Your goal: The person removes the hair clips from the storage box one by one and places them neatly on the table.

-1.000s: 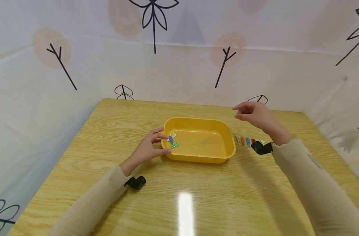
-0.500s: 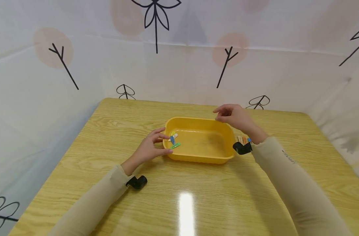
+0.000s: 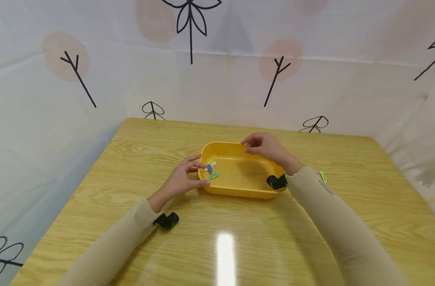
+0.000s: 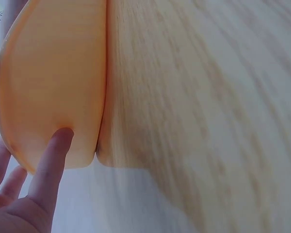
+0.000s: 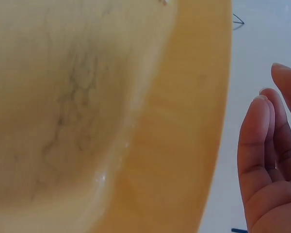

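Observation:
At the left end of a yellow plastic basin (image 3: pixel 238 193), my left hand (image 3: pixel 178 178) rests with fingers spread over the rim. Its thumb (image 4: pixel 56 155) lies straight against the basin's outer wall in the left wrist view. Several small snap hair clips lie inside near that hand, among them a blue one (image 3: pixel 209 169), a green one (image 3: pixel 213 176) and a white one (image 3: pixel 212 164). My right hand (image 3: pixel 269 149) hovers over the basin's back right part. In the right wrist view its fingers (image 5: pixel 254 126) are bent loosely, thumb apart, with nothing between them.
A light green hair clip (image 3: pixel 323 176) lies on the wooden table (image 3: pixel 188 242) right of the basin, beside my right sleeve (image 3: pixel 321 198), which covers part of that area. A patterned cloth (image 3: pixel 224 87) hangs behind the table's back edge.
My right hand has moved left, from above the row of hair clips on the table to over the basin, and slightly lower. My left hand stays at the basin's left end.

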Available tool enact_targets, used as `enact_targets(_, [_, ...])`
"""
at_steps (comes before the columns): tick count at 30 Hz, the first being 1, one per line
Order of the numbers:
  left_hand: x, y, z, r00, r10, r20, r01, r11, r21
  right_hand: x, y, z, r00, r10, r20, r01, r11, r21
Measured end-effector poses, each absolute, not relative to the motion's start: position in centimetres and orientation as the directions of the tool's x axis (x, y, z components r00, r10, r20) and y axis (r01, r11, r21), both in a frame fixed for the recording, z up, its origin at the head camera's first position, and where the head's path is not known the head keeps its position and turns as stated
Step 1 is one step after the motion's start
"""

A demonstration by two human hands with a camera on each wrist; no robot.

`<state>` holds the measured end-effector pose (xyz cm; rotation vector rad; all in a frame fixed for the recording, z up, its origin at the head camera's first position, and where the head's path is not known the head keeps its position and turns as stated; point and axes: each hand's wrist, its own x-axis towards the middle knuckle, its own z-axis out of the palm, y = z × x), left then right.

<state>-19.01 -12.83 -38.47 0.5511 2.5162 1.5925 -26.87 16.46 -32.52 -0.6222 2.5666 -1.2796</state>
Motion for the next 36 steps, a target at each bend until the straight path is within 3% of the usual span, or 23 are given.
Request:
enact_targets(21, [-19.0, -12.7, -38.2, -0.933, 0.351, 0.080, 0.225, 0.397, 0.890, -28.0, 11.0, -34.7, -0.805, -0.592, -0.040, -0.329, 0.500, -0.801])
enact_targets(36, [-18.9, -12.7, -38.1, -0.934, 0.349, 0.080, 0.228, 0.409, 0.883, -29.0, 8.9, -36.7, -0.641, -0.753, -0.151, -0.433, 0.517, -0.738])
